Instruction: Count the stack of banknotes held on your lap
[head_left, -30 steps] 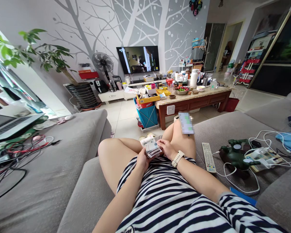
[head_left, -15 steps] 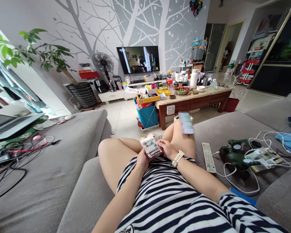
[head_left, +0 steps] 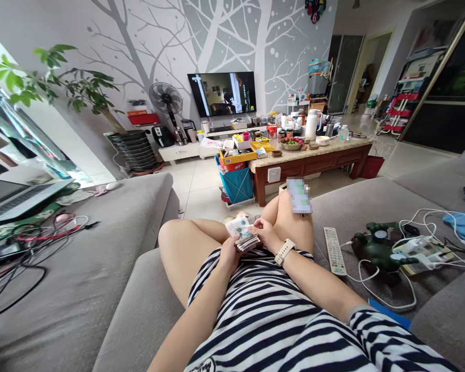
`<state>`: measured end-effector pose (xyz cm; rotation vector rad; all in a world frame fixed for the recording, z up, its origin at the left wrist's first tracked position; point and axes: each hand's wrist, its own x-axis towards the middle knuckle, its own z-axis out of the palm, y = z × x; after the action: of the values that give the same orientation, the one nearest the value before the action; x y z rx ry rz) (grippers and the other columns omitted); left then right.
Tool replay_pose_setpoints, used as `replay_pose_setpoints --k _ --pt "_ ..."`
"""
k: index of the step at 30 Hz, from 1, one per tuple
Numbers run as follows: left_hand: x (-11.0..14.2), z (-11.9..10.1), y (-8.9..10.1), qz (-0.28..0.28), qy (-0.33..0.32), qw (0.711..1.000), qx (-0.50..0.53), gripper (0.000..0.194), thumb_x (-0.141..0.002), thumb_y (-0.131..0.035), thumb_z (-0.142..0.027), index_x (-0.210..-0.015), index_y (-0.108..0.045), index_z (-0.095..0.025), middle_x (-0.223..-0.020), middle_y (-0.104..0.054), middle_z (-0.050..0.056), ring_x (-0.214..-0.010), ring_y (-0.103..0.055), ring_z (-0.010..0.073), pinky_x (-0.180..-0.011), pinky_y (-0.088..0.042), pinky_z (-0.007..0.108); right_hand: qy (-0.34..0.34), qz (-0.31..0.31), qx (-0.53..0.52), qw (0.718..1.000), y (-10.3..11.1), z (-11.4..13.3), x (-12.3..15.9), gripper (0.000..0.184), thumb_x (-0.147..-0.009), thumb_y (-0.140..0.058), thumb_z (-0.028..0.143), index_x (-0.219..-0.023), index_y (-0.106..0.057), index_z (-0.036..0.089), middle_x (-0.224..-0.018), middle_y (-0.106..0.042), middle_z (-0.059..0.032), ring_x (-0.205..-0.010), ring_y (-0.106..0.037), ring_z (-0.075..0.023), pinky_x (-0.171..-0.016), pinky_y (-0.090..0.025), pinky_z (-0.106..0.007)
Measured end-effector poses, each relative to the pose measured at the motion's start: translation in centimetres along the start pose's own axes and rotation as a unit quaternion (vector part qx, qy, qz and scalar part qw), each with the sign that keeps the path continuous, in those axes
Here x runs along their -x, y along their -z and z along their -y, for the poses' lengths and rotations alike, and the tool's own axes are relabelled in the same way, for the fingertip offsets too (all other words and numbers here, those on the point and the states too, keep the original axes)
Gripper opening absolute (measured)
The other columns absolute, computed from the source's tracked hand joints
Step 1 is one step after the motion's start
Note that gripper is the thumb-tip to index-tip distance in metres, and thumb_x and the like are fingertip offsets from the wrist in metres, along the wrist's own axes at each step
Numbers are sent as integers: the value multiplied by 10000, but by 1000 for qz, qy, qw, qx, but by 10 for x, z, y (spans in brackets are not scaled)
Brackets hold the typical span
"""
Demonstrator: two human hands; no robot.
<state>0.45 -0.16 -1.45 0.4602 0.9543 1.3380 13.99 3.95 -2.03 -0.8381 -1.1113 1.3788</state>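
Observation:
A stack of banknotes is in my left hand, low over my lap, its fingers closed round the near side. The lower edges of the notes show as a layered pile. My right hand, wearing a pale watch, is at the right side of the stack, thumb and fingers pinched on the edge of a top note. The fingertips partly hide that edge. A phone with a blurred-out screen rests on my right thigh, beyond the right hand.
On the sofa to my right lie a remote control, a dark green figure and a power strip with white cables. A laptop and tangled cables lie at left. Ahead stands a loaded coffee table beside a blue bin.
My right fingers have moved slightly at the stack's right edge, and the top notes look more spread. The view has shifted a little; the phone stays on my thigh.

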Motion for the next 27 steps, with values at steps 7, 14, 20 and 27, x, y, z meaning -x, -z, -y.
replay_pose_setpoints --k 7,14,20,27 --pt "5 2 -2 27 -39 998 -46 282 -793 -628 -172 -1072 -659 -149 -1019 -709 152 -873 -690 282 -771 -567 436 -15 1 53 998 3 -8 -5 300 -673 -670 439 -634 -522 181 -578 -497 31 -556 -435 -121 -545 -350 -253" --pt "-1 0 1 11 -18 1000 -21 336 -885 -495 -284 -1129 -621 -92 -1057 -686 184 -880 -684 287 -735 -573 453 24 21 66 997 3 2 2 296 -704 -654 450 -655 -544 180 -580 -509 29 -544 -429 -117 -540 -351 -255" --pt "-10 1 4 -23 -13 1000 -9 294 -895 -480 -264 -1094 -631 -109 -965 -706 150 -804 -693 252 -697 -582 411 12 37 37 999 3 3 2 279 -715 -640 451 -690 -559 186 -536 -472 40 -491 -383 -106 -491 -311 -248" --pt "-9 -1 3 -22 -13 999 -36 316 -876 -477 -225 -1125 -639 -119 -997 -706 138 -841 -688 234 -704 -581 362 87 53 183 978 1 27 18 269 -842 -516 440 -778 -592 189 -623 -540 9 -580 -486 -139 -575 -408 -266"
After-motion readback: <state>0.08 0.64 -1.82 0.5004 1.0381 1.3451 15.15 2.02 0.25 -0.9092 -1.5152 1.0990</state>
